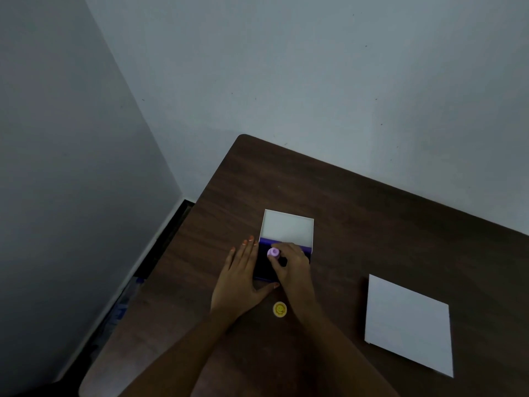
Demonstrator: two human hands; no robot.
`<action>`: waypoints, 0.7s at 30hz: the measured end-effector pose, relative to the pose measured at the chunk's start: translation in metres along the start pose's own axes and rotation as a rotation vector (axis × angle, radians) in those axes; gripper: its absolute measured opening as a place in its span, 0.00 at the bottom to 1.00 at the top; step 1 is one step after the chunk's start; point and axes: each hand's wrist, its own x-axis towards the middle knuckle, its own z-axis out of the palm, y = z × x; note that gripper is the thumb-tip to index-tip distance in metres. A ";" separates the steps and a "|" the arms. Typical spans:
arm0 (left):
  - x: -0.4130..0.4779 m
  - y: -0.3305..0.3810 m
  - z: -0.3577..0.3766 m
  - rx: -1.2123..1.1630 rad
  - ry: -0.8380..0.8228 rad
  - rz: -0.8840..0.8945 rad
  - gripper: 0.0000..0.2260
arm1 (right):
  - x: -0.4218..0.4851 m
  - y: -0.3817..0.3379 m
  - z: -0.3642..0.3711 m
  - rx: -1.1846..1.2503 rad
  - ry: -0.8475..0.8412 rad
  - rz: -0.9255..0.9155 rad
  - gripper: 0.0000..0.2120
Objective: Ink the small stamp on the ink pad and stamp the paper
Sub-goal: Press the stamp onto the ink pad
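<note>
on the dark brown wooden table (357, 213), right hand (294, 267) pinches small lilac round stamp (273, 252) down on dark purple ink pad (264, 267). left hand (239, 282) flat, fingers spread, against pad's left edge. white square paper (409, 325) well apart right; yellow smiley cap (279, 309) between wrists.

Both bare forearms are extended forward and angled toward each other. The left hand (239, 282) is laid flat, palm down, fingers straight and together, thumb spread to the right. The right hand (292, 265) is curled, its fingertips pinched in a closed grip.
</note>
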 end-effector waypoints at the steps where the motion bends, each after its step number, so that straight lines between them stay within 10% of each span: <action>1: 0.000 0.000 0.000 0.000 -0.001 0.001 0.40 | 0.000 0.000 0.000 0.009 0.008 -0.006 0.11; 12: -0.001 0.002 -0.004 -0.017 0.000 0.016 0.41 | 0.014 -0.001 -0.013 0.220 -0.022 0.161 0.07; 21: -0.002 0.006 -0.006 -0.129 0.113 -0.037 0.32 | -0.008 0.010 -0.056 1.737 0.112 0.883 0.06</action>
